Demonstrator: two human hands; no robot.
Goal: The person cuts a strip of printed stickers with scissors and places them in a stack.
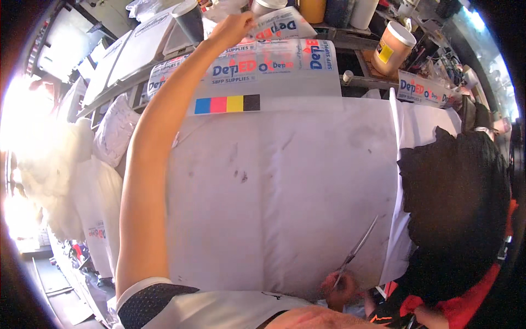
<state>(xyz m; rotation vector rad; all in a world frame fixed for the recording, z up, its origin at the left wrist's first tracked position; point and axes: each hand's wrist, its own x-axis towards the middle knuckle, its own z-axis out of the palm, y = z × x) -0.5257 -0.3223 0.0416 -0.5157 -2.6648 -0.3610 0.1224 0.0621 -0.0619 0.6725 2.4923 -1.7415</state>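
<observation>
A wide white sheet (219, 219) with dark smudges covers the work surface. My left arm stretches across its left side to the far edge. My left hand (233, 28) is closed beside a loose printed strip (276, 24); what its fingers hold, if anything, is hidden. Below it lies a translucent printed sheet (296, 82) with red and blue lettering. A strip of blue, pink, yellow and black squares (227, 104) is on it. At the near edge, my right hand (339, 286) grips a pair of scissors (359, 249), blades pointing away and to the right.
A brown tub with a white lid (393, 48) and several other containers stand along the back. Another printed strip (424, 88) lies far right. A large black ragged-edged mass (457, 192) covers the right side. Another person's hand (433, 318) shows lower right. White plastic (112, 131) bulges at left.
</observation>
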